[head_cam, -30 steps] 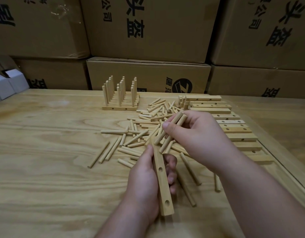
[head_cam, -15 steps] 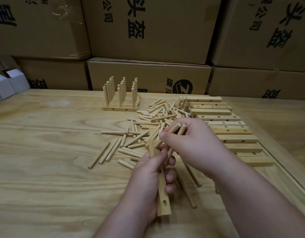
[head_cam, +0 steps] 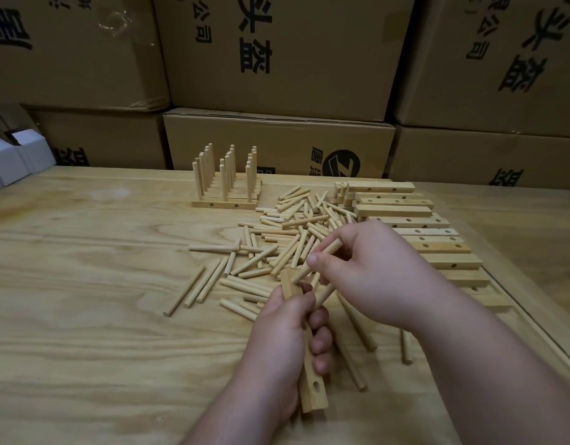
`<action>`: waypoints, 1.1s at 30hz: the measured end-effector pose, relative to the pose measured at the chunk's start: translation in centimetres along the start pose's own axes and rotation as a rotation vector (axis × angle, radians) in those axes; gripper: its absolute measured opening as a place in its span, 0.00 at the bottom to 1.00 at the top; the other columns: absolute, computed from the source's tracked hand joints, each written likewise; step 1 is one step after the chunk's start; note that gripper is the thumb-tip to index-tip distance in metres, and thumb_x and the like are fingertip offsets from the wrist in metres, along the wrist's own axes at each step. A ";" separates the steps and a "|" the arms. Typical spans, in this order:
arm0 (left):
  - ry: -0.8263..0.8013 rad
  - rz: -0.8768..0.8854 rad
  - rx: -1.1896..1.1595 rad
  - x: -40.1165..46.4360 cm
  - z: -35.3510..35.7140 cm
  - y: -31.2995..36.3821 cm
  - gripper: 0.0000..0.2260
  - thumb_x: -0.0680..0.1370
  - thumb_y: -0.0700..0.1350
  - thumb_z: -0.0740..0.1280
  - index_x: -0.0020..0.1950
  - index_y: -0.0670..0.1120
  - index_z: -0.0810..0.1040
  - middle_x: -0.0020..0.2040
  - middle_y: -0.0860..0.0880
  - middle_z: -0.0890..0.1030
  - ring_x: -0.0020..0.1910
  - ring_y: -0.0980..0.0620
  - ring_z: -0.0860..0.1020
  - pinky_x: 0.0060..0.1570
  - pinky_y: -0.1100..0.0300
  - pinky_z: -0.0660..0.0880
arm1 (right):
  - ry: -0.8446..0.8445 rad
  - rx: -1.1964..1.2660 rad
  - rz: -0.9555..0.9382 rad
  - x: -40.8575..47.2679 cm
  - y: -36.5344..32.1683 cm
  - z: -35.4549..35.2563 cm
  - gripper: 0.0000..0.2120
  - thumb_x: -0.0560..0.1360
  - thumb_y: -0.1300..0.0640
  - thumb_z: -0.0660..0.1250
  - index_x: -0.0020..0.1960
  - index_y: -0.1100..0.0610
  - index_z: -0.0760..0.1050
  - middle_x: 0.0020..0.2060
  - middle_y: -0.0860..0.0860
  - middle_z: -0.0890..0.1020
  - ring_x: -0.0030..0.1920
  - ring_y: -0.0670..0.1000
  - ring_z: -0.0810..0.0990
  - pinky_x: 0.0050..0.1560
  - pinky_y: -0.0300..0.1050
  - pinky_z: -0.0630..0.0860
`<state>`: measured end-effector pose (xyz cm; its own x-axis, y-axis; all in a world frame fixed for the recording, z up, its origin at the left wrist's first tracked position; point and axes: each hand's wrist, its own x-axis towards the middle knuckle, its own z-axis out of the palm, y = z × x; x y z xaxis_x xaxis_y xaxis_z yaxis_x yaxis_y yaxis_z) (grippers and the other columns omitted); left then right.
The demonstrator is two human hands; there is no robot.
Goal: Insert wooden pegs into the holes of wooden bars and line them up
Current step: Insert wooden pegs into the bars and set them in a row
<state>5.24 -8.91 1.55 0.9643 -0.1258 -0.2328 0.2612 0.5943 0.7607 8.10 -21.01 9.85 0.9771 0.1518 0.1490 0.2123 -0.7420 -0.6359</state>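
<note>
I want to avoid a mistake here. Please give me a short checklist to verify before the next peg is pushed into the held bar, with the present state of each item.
1. Left hand grips the bar firmly: ok.
2. Right hand holds a peg: ok, and it seems to hold a second one lower down.
3. Peg tip is lined up with a hole: cannot tell, the fingers hide the upper holes.
4. Bar's near hole is free: ok, it shows empty.
5. More pegs within reach: ok, the pile lies just ahead.
6. Place for the finished bar: ok, the row stands beyond the pile.
</note>
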 end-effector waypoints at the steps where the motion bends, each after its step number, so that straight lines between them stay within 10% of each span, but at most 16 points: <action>1: 0.009 0.001 0.008 0.1 0.0 -0.1 0.05 0.81 0.38 0.58 0.50 0.48 0.69 0.30 0.49 0.68 0.22 0.53 0.63 0.20 0.68 0.60 | 0.004 -0.023 -0.013 0.0 -0.1 0.2 0.07 0.78 0.45 0.71 0.42 0.45 0.81 0.33 0.43 0.85 0.33 0.42 0.81 0.35 0.44 0.78; 26: 0.023 0.070 0.018 0.0 0.3 0.2 0.04 0.83 0.39 0.58 0.51 0.47 0.69 0.30 0.50 0.68 0.21 0.54 0.62 0.20 0.68 0.60 | -0.068 0.193 0.068 0.2 0.6 0.0 0.11 0.76 0.40 0.71 0.55 0.43 0.81 0.44 0.46 0.85 0.45 0.45 0.84 0.50 0.52 0.81; 29: 0.049 0.085 -0.084 0.0 0.4 0.5 0.05 0.83 0.39 0.58 0.49 0.48 0.70 0.29 0.50 0.69 0.21 0.54 0.62 0.19 0.68 0.61 | -0.089 0.226 0.152 0.3 0.7 -0.7 0.21 0.72 0.29 0.67 0.54 0.43 0.82 0.42 0.41 0.82 0.41 0.40 0.80 0.42 0.46 0.75; 33: 0.041 0.116 -0.169 0.0 0.3 0.7 0.03 0.83 0.40 0.59 0.53 0.47 0.71 0.31 0.48 0.69 0.21 0.54 0.64 0.19 0.68 0.61 | -0.340 0.649 0.219 0.2 0.1 -0.4 0.24 0.82 0.39 0.59 0.49 0.54 0.86 0.32 0.53 0.80 0.27 0.49 0.73 0.27 0.42 0.67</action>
<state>5.41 -8.73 2.27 0.9841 -0.0181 -0.1765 0.1340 0.7282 0.6721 8.29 -21.36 10.12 0.9262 0.3157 -0.2062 -0.1240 -0.2614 -0.9572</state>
